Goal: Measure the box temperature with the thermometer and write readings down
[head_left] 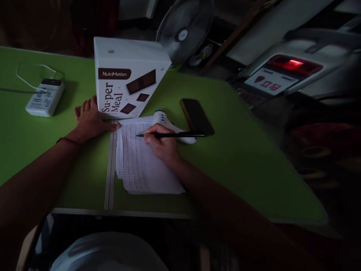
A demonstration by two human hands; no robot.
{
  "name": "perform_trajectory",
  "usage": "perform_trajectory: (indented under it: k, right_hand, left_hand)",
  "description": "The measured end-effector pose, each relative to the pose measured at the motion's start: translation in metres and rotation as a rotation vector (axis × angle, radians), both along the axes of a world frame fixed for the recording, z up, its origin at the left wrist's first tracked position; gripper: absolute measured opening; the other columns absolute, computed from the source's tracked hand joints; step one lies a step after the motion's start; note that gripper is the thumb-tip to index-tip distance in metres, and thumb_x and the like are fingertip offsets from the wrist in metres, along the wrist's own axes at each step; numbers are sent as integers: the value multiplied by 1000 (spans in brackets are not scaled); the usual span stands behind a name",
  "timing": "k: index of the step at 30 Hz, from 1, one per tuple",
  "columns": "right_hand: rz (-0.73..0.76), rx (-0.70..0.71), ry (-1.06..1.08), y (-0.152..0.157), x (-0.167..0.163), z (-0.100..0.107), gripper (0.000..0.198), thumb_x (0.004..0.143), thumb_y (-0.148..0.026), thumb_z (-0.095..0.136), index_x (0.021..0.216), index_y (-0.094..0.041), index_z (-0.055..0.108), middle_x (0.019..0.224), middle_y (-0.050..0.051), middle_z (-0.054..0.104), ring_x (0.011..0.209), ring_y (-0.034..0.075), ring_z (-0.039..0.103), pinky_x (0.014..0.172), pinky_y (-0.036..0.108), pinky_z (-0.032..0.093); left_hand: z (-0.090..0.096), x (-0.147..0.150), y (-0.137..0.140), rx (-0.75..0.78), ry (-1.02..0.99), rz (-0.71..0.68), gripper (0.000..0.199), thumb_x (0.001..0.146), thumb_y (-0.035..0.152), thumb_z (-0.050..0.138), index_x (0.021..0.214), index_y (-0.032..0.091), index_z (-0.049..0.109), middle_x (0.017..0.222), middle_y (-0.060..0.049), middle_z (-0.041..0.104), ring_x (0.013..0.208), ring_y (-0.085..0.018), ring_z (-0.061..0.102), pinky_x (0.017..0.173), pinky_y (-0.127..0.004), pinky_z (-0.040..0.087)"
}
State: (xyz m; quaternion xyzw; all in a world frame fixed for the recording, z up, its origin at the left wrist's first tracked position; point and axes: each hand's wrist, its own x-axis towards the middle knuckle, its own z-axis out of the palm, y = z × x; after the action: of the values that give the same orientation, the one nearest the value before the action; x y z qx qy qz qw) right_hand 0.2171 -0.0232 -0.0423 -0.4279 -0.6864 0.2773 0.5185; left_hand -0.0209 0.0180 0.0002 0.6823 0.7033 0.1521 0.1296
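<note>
My right hand (162, 145) is closed around a black pen (180, 134), its tip over a stack of paper (141, 162) covered in rows of small handwriting. The right part of the top sheet is blank. My left hand (89, 121) lies on the table with its fingers spread, the thumb reaching to the paper's upper left corner. Just beyond that hand stands a white NutriMotion box (126, 81) with pictures of dark bars. Partly behind my right hand lies a white handheld device with blue buttons (161, 117), shaped like an infrared thermometer.
A dark phone (196, 116) lies right of the device on the green table (239, 162). At the left is a white power strip (46, 98) with cables. Past the table's far edge stand a fan (183, 34) and a machine with a red light (293, 66).
</note>
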Motion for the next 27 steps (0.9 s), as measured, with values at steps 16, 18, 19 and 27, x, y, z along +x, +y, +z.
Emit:
perform_trajectory:
  k: [16, 18, 19, 27]
  right_hand:
    - [38, 34, -59, 0, 0, 3, 10, 73, -23, 58, 64, -24, 55, 54, -4, 55, 51, 13, 46, 52, 28, 42]
    - [13, 22, -51, 0, 0, 2, 11, 73, -23, 57, 63, -24, 55, 54, -4, 55, 52, 13, 47, 53, 29, 44]
    - [-1, 15, -54, 0, 0, 2, 11, 74, -23, 57, 63, -24, 55, 55, -4, 56, 52, 13, 48, 54, 29, 45]
    - [12, -21, -55, 0, 3, 2, 10, 74, -21, 59, 65, -25, 55, 56, -4, 56, 53, 14, 47, 55, 32, 47]
  left_hand:
    - [-2, 0, 0, -1, 2, -7, 131, 60, 71, 83, 163, 13, 26, 162, -23, 38, 153, -48, 27, 130, -60, 10]
    - [-1, 0, 0, 4, 5, -4, 131, 59, 71, 83, 162, 13, 27, 162, -23, 38, 153, -47, 28, 130, -59, 10]
    - [-1, 0, 0, 8, 4, -1, 131, 59, 71, 83, 162, 14, 27, 162, -23, 39, 153, -46, 28, 130, -58, 11]
    - [-1, -2, 1, 3, -2, -9, 126, 59, 71, 84, 160, 19, 30, 162, -21, 39, 153, -46, 29, 130, -58, 12]
